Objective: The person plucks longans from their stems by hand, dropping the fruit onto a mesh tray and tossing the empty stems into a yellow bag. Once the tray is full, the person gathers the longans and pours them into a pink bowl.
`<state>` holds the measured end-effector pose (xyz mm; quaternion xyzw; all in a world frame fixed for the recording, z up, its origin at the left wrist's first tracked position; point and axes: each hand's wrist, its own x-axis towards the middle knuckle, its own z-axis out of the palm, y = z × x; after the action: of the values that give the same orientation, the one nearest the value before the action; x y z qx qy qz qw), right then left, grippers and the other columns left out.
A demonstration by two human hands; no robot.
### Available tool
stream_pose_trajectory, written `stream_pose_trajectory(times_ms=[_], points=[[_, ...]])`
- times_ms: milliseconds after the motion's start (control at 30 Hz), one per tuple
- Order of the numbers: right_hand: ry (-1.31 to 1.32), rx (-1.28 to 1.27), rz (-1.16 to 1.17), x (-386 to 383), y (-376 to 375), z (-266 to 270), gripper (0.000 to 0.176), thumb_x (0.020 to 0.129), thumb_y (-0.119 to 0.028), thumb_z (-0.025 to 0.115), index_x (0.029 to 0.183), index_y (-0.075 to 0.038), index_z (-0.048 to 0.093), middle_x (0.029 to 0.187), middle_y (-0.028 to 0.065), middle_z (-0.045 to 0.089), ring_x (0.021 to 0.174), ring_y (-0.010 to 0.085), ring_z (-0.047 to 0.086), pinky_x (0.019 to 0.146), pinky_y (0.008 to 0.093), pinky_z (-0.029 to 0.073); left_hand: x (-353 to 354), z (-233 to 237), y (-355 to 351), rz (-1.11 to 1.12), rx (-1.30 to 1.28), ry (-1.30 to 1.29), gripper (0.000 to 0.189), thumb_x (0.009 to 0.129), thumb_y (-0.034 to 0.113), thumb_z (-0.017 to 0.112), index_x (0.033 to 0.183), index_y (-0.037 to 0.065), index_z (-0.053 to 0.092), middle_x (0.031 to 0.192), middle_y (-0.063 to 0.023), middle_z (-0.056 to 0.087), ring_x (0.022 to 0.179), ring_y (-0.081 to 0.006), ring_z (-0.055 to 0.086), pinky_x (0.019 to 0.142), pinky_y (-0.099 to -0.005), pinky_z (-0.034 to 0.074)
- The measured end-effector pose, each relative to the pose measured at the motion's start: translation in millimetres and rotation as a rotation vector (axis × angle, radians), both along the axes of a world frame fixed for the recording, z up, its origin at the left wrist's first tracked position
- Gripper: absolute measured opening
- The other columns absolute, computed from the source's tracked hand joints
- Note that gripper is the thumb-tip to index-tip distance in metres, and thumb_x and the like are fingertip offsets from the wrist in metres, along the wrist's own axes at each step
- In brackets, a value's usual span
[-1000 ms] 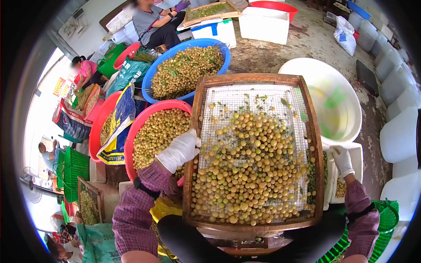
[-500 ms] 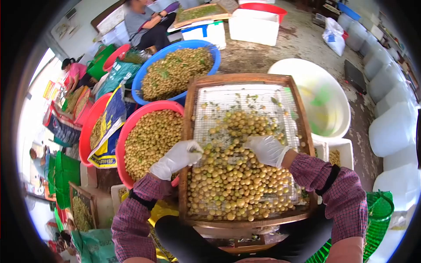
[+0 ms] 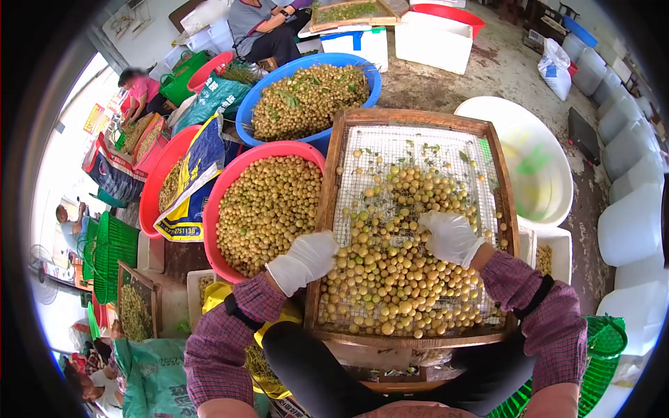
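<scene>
A wood-framed wire-mesh tray point(image 3: 410, 117) rests across my lap, with many small round yellow-green fruits point(image 3: 397, 279) heaped on its near half. Bits of leaf lie among the fruits toward the far side. My left hand point(image 3: 306, 259), in a white glove, is closed over the tray's left rim; its fingertips are hidden, so what it holds cannot be seen. Over the heap is my right hand point(image 3: 451, 237), also gloved, with fingers curled down against the fruits. Whatever lies within those fingers is out of sight.
Left of the tray stand a red basin point(image 3: 230, 202) of fruits and a blue basin point(image 3: 247, 104) of fruits with leaves. A white tub point(image 3: 557, 174) and a small foam box point(image 3: 561, 240) are on the right. Other people sit at the left and back.
The view has shifted, so the surroundings appear farther right. My left hand has moved from over the mesh to the left rim, fingers curled in. My right hand stays over the fruits, now more curled.
</scene>
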<state>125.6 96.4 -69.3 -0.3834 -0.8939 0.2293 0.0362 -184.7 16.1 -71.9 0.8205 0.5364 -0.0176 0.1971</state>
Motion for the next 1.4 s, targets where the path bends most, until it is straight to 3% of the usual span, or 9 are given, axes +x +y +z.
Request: stream_pose_trajectory(times_ms=[67,167,233,300,500,700,900,1100,1400], points=[[0.41,-0.081,-0.053,-9,-9,-3,0.024,0.075,-0.004,0.05,0.096,0.005,0.057,0.091,0.0188,0.06,0.074,0.029,0.063,0.064,0.0363,0.054,7,4,4,0.003,-0.022,-0.296,0.016,0.081,0.019,0.061,0.086,0.004,0.062,0.086,-0.0147,0.061,0.083,-0.0299,0.06,0.072,-0.0355,0.049],[0.897,-1.219,-0.375,-34,-11,8,0.018,0.078,-0.008,0.053,0.093,0.0,0.057,0.093,0.0148,0.061,0.077,0.0255,0.063,0.069,0.0383,0.056,10,31,8,0.489,-0.143,-0.557,0.016,0.081,0.019,0.062,0.084,0.003,0.062,0.085,-0.0144,0.062,0.08,-0.0282,0.06,0.071,-0.034,0.048],[0.97,-1.331,-0.295,-55,-21,7,0.014,0.085,-0.015,0.056,0.095,-0.006,0.062,0.098,0.0094,0.062,0.082,0.0226,0.063,0.072,0.0397,0.056,-6,23,8,0.373,-0.027,-0.463,0.017,0.081,0.02,0.063,0.086,0.003,0.063,0.08,-0.0131,0.06,0.072,-0.0283,0.059,0.069,-0.0359,0.048],[0.701,-1.116,-0.294,-85,-33,22,0.016,0.082,-0.016,0.058,0.092,-0.004,0.061,0.09,0.0121,0.062,0.082,0.0241,0.063,0.07,0.0381,0.055,-15,17,-1,0.049,0.263,-0.234,0.018,0.081,0.021,0.063,0.088,0.004,0.063,0.077,-0.0133,0.059,0.068,-0.029,0.059,0.066,-0.0372,0.049],[0.099,0.218,0.315,-130,-55,-19,0.026,0.082,-0.028,0.063,0.091,-0.004,0.066,0.078,0.0159,0.06,0.069,0.0311,0.061,0.063,0.0377,0.05,0,-5,-12,-0.041,0.27,0.237,0.013,0.077,0.013,0.059,0.085,0.003,0.056,0.073,-0.0127,0.06,0.069,-0.0307,0.062,0.058,-0.0394,0.05],[-0.276,-0.006,0.117,-80,-3,2,0.027,0.083,-0.018,0.06,0.103,0.0,0.061,0.077,0.0142,0.059,0.068,0.0277,0.061,0.06,0.0394,0.05,20,8,-14,-0.22,0.335,0.464,0.006,0.071,0.008,0.062,0.076,0.005,0.064,0.073,-0.0095,0.062,0.069,-0.0248,0.064,0.054,-0.035,0.049],[0.325,0.39,-0.057,-38,4,-26,0.037,0.083,-0.021,0.063,0.112,0.001,0.058,0.087,0.0155,0.063,0.078,0.031,0.063,0.07,0.0387,0.052,27,23,-8,-0.379,0.182,0.515,0.006,0.068,0.008,0.064,0.073,0.007,0.066,0.068,-0.0076,0.063,0.063,-0.0242,0.064,0.051,-0.0336,0.047],[0.059,0.032,0.123,-66,-21,-10,0.028,0.083,-0.013,0.058,0.109,-0.005,0.063,0.09,0.0161,0.066,0.079,0.0311,0.065,0.072,0.038,0.053,13,4,-13,-0.373,0.275,0.335,0.004,0.066,0.007,0.063,0.069,0.007,0.065,0.06,-0.0082,0.06,0.055,-0.0246,0.061,0.046,-0.0365,0.042],[-0.292,-0.082,0.244,-78,-19,11,0.02,0.07,-0.003,0.058,0.09,0.0,0.061,0.074,0.0136,0.061,0.066,0.0284,0.061,0.059,0.04,0.048,16,27,4,-0.068,-0.257,0.118,0.008,0.078,0.011,0.059,0.078,0.007,0.065,0.066,-0.0081,0.061,0.057,-0.0211,0.06,0.05,-0.0298,0.047]])
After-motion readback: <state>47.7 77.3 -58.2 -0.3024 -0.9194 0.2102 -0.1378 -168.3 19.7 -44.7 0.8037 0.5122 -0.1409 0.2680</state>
